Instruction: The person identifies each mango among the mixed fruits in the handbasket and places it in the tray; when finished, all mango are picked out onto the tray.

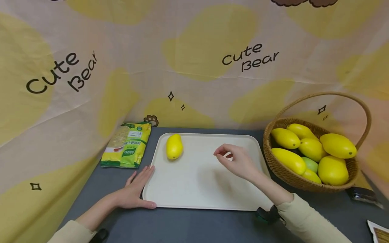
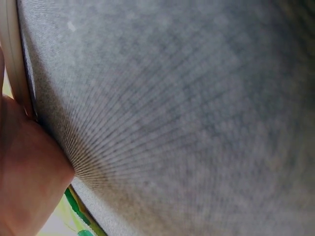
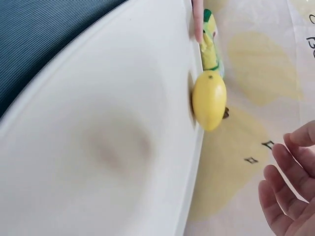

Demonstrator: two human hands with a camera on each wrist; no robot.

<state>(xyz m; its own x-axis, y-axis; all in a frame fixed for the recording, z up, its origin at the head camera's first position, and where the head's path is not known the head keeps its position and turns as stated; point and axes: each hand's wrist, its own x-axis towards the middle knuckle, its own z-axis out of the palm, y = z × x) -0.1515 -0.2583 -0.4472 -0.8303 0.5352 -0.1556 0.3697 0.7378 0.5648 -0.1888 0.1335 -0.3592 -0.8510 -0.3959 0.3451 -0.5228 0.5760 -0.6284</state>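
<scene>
A yellow mango (image 1: 174, 146) lies at the back left of a white tray (image 1: 185, 185); it shows again in the right wrist view as a yellow oval (image 3: 209, 101). My left hand (image 1: 133, 192) rests against the tray's left edge, fingers stretched out and thumb at the front-left corner. Over the right part of the tray hovers my right hand (image 1: 238, 162), its fingers loosely bent with nothing between them. In the left wrist view, part of the left hand (image 2: 29, 172) sits beside the tray rim (image 2: 12, 54).
To the right stands a wicker basket (image 1: 267, 158) with a tall handle, holding several yellow mangoes and a green fruit. A yellow-green Knorr packet (image 1: 126, 145) lies left of the tray. A dark object (image 1: 363, 194) and another packet (image 1: 380, 233) lie at the right.
</scene>
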